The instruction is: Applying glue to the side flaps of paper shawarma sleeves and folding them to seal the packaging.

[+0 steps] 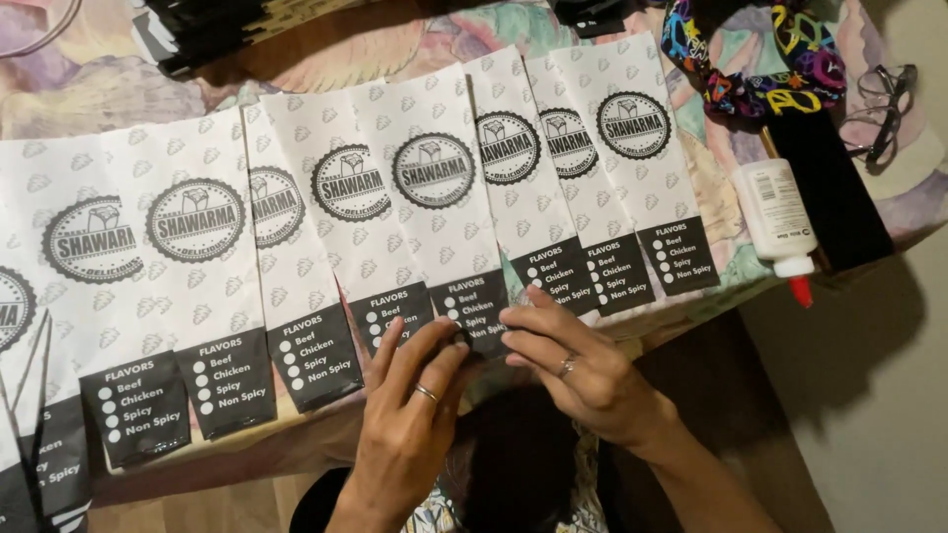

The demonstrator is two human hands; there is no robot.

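The paper bag (446,212) runs lengthwise away from both hands, its near black end pinched by left hand (410,395) and right hand (573,360) fingertips.

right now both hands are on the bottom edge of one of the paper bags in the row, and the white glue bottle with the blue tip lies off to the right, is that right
Not quite: the head view shows the glue bottle has a red tip, not blue. The rest holds: the left hand and right hand both rest on the dark bottom edge of one paper bag in the row, and the white bottle lies off to the right.
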